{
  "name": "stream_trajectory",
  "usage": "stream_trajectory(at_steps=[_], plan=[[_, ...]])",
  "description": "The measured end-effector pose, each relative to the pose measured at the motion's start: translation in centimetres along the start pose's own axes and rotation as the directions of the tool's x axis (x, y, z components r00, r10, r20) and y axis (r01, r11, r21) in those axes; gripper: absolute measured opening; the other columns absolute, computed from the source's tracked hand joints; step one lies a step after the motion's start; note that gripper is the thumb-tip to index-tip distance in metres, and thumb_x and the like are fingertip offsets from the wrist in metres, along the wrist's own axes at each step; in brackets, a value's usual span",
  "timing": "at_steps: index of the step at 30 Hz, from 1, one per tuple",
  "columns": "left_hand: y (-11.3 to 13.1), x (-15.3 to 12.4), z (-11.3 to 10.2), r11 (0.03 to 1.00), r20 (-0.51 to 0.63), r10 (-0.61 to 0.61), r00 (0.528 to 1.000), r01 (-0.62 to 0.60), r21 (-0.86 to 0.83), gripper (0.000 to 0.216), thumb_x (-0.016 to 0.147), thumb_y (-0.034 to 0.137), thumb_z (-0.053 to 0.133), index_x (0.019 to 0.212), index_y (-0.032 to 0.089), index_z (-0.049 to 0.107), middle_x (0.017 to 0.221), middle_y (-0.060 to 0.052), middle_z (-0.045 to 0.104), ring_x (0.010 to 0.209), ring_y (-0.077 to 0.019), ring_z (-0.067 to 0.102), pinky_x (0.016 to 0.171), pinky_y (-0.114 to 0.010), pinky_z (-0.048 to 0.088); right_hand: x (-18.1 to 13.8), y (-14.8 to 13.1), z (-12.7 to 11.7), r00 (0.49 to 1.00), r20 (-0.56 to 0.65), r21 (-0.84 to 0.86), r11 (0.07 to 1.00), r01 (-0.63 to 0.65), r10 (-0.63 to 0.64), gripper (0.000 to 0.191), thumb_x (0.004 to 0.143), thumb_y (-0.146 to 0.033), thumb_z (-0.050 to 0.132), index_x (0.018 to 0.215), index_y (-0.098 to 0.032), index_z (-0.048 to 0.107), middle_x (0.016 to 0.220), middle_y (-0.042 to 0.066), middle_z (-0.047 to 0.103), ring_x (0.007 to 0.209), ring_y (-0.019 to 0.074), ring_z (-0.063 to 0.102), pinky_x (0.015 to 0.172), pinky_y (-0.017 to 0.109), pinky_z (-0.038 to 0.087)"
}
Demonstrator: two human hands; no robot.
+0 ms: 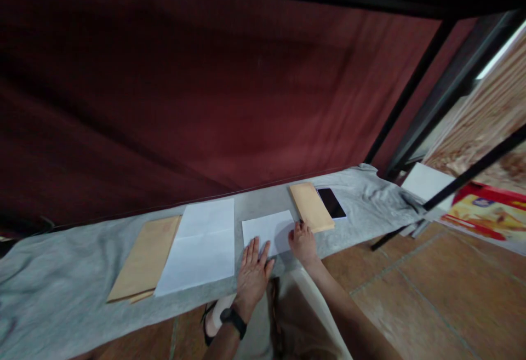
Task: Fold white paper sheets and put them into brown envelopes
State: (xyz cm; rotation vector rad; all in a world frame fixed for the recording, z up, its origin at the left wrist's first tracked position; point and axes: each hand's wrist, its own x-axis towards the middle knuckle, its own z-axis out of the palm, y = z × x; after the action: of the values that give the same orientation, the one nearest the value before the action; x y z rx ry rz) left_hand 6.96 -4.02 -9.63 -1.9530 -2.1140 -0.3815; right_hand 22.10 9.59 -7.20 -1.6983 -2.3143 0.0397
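A folded white sheet of paper [269, 226] lies on the grey cloth in front of me. My left hand [253, 272] rests flat on its near left part, fingers spread, with a dark watch on the wrist. At the paper's right edge is my right hand [303, 242], its fingers curled; whether they pinch the edge is hard to make out. Just beyond that hand lies a brown envelope [311, 206], with a dark-screened phone [331, 203] beside it. To the left, a larger white sheet [201, 245] with a crease across it partly covers a stack of brown envelopes [143, 256].
A grey cloth [74, 272] covers the narrow bench, bunched at both ends. Dark red fabric [230, 97] hangs behind it. Black metal bars [411, 91] stand at the right, near a red and yellow box [489, 212] on the tiled floor [394, 289].
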Motion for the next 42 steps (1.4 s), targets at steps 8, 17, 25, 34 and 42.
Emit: stream_trajectory(at_steps=[8, 17, 25, 34, 42], plan=[[0.7, 0.5, -0.2, 1.000, 0.042, -0.020, 0.999, 0.020, -0.006, 0.052, 0.096, 0.041, 0.053, 0.147, 0.034, 0.047, 0.157, -0.011, 0.041, 0.144, -0.0346, 0.038, 0.113, -0.054, 0.039, -0.7, -0.6, 1.1, 0.996, -0.073, 0.006, 0.999, 0.048, -0.048, 0.037, 0.096, -0.018, 0.045, 0.127, -0.007, 0.063, 0.130, 0.024, 0.061, 0.120, 0.0317, 0.058, 0.100, 0.042, 0.044], [1.9, 3.1, 1.7, 0.996, 0.165, 0.044, 0.985, -0.031, -0.082, 0.054, 0.100, 0.026, 0.029, 0.153, 0.016, 0.037, 0.157, -0.008, 0.041, 0.147, -0.0189, 0.034, 0.122, -0.044, 0.028, -5.3, -0.4, 3.0, 0.911, -0.140, 0.193, 0.892, 0.409, -0.387, 0.048, 0.096, -0.011, 0.037, 0.140, -0.014, 0.056, 0.144, 0.011, 0.057, 0.136, 0.0194, 0.048, 0.116, 0.039, 0.033], [0.0, 7.1, 3.7, 0.998, 0.095, -0.007, 0.995, 0.012, -0.056, 0.057, 0.099, 0.027, 0.032, 0.155, 0.013, 0.031, 0.159, -0.011, 0.038, 0.149, -0.0212, 0.029, 0.123, -0.046, 0.023, -6.7, 0.0, 2.7, 0.926, -0.140, 0.191, 0.908, 0.372, -0.350, 0.048, 0.097, -0.015, 0.039, 0.141, -0.023, 0.056, 0.148, 0.006, 0.054, 0.138, 0.0234, 0.045, 0.117, 0.044, 0.032], [-0.2, 8.2, 3.3, 0.987, 0.101, -0.145, 0.984, 0.152, -0.058, 0.055, 0.100, 0.039, 0.036, 0.151, 0.019, 0.041, 0.158, -0.006, 0.041, 0.150, -0.0278, 0.026, 0.122, -0.051, 0.021, -6.7, 0.1, 2.5, 0.927, -0.114, 0.181, 0.910, 0.373, -0.358, 0.047, 0.097, -0.018, 0.043, 0.141, -0.031, 0.056, 0.152, 0.004, 0.049, 0.140, 0.0266, 0.042, 0.115, 0.047, 0.034], [-0.3, 3.8, 1.7, 0.991, 0.089, -0.127, 0.988, 0.130, -0.023, 0.052, 0.099, 0.039, 0.039, 0.151, 0.033, 0.040, 0.160, -0.003, 0.037, 0.149, -0.0300, 0.028, 0.120, -0.058, 0.022, -5.8, -0.6, 1.9, 0.936, -0.072, 0.228, 0.908, 0.352, -0.344, 0.045, 0.098, -0.022, 0.043, 0.141, -0.023, 0.056, 0.149, 0.008, 0.052, 0.138, 0.0253, 0.046, 0.115, 0.047, 0.034]])
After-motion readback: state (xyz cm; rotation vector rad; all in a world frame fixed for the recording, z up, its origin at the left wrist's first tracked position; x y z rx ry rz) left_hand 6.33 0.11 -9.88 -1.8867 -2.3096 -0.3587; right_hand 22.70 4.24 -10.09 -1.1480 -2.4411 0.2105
